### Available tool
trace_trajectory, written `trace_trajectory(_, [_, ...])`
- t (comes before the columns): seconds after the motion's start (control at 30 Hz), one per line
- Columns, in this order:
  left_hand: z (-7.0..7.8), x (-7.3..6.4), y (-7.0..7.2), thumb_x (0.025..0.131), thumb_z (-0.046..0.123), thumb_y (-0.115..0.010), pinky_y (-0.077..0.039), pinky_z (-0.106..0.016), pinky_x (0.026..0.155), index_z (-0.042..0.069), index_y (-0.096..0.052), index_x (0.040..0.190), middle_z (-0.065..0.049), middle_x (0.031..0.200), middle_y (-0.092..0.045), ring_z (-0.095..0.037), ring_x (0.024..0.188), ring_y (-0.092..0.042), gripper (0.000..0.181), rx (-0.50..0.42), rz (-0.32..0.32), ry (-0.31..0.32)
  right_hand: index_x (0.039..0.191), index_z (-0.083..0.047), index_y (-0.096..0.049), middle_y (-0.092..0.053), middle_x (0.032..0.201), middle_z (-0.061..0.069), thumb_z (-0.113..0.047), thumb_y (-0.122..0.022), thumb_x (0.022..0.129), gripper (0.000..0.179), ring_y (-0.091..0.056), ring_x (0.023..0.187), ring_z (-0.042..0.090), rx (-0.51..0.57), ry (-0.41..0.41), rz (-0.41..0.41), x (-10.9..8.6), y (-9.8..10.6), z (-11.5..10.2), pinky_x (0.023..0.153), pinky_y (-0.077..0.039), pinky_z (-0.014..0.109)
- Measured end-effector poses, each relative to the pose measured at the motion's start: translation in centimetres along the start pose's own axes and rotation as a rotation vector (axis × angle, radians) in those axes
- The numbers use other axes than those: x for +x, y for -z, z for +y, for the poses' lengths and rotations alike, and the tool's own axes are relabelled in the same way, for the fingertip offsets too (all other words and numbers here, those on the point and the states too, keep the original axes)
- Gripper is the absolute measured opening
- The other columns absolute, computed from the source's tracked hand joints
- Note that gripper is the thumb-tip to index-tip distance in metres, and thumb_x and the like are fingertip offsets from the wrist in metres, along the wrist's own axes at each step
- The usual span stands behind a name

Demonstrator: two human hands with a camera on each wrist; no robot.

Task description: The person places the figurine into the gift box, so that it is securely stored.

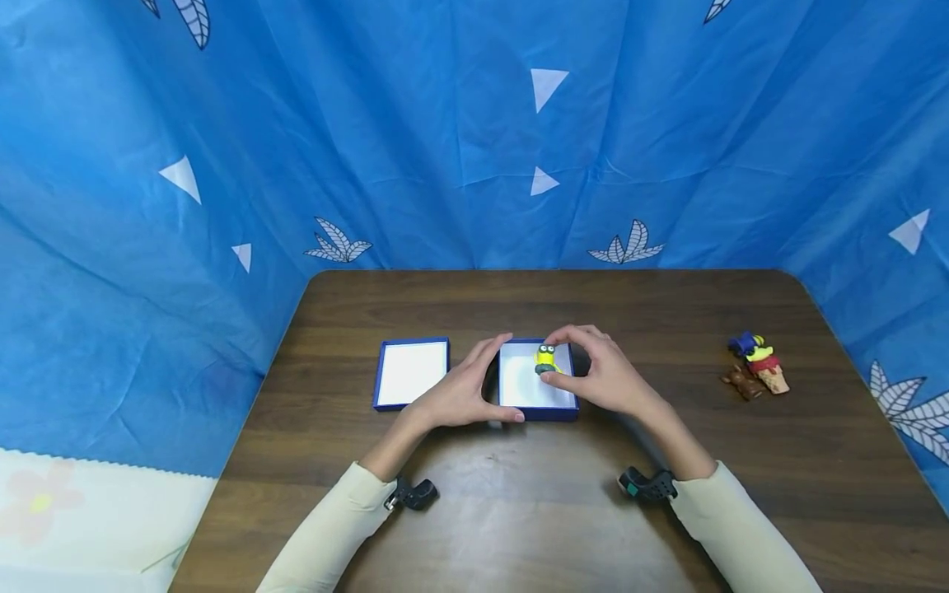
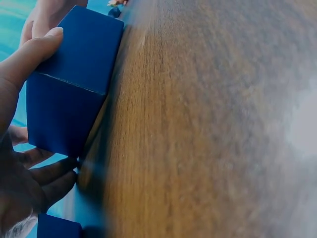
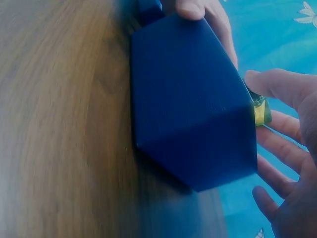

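A blue box [image 1: 549, 414] with a white inside stands with its top side uncovered near the middle of the table. My left hand [image 1: 461, 394] grips its left side, the thumb on the front wall and the fingers toward the back. Above the box opening, a yellow minion figurine [image 1: 545, 357] with big goggle eyes is upright. My right hand [image 1: 610, 375] pinches it between thumb and forefinger. In the right wrist view, part of the figurine [image 3: 260, 111] shows past the box rim, and the other fingers spread beside the box wall.
A shallow blue-edged lid [image 1: 411, 374], white inside, lies left of the box. Toward the right of the brown table [image 1: 504, 511] is a small cluster: a figure in blue and yellow [image 1: 749, 344], an ice-cream cone toy [image 1: 771, 372] and a brown figurine [image 1: 744, 382]. A blue curtain surrounds the table.
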State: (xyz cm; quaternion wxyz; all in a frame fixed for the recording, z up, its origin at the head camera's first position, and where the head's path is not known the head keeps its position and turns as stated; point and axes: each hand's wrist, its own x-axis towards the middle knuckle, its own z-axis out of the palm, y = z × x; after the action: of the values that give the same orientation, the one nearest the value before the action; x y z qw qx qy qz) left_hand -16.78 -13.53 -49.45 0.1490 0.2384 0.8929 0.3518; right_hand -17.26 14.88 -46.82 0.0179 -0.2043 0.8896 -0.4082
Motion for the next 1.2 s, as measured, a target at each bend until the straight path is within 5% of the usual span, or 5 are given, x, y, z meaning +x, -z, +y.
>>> trace_trajectory(0.33, [0.3,0.3,-0.2,0.079,0.067,-0.089,-0.047,-0.061,0.119,0.032,-0.013,0.173,-0.001,0.175,-0.028,-0.03,0.152,-0.048,0.126,-0.004,0.018,-0.018,0.125,-0.02,-0.072,-0.079,0.123,0.001,-0.038,-0.093,0.085,0.048,-0.054,0.137,0.029,-0.031,0.081,-0.034,0.7,-1.3,-0.9,0.122,-0.02,0.067])
trace_trajectory(0.73, [0.3,0.5,-0.3,0.079,0.064,-0.09,-0.051,-0.057,0.114,0.036,-0.015,0.172,0.001,0.174,-0.029,-0.028,0.144,-0.053,0.123,-0.027,0.028,-0.034,0.118,-0.024,-0.079,-0.081,0.122,-0.004,-0.041,-0.094,0.082,0.042,-0.052,0.142,0.031,-0.122,0.061,-0.094,1.6,-2.0,-2.2,0.124,-0.009,0.069])
trace_trajectory(1.2, [-0.1,0.0,-0.3,0.081,0.062,-0.09,-0.049,-0.064,0.116,0.036,-0.015,0.173,0.0,0.174,-0.029,-0.033,0.148,-0.052,0.121,-0.029,0.046,-0.017,0.104,-0.022,-0.083,-0.085,0.1,-0.008,-0.038,-0.097,0.079,0.033,-0.04,0.157,0.036,-0.197,0.068,-0.174,1.9,-3.2,-3.0,0.122,-0.002,0.077])
